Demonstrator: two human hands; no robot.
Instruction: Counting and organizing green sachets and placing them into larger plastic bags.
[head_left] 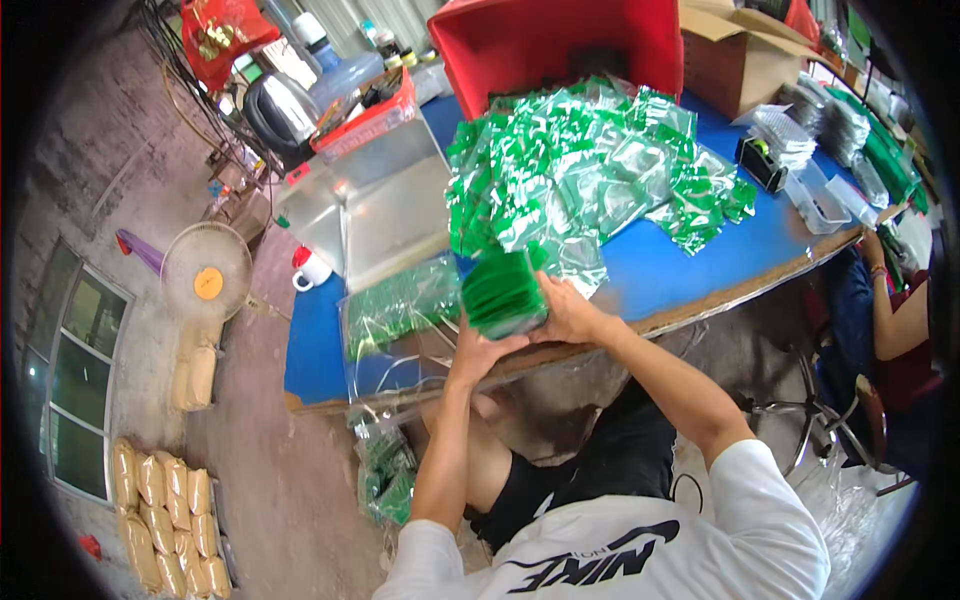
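Note:
A thick stack of green plastic packets [502, 295] is held between my two hands over the table's near edge. My left hand [478, 350] grips its lower left side, fingers partly hidden behind it. On the right side, my right hand [568, 312] is closed round the stack. Just beyond lies a big heap of loose green and clear packets [570, 180], spilling from a red bin [560, 45] tipped on its side. Left of my hands, a clear plastic bag [400, 305] holds rows of green packets.
A metal tray [395, 205] and a white mug [311, 270] are on the blue table [660, 285] at left. At right stand a tape dispenser [762, 163], a clear plastic box [815, 200] and a cardboard box [745, 60]. Another person's arm [895, 310] shows far right. A fan [207, 272] stands left.

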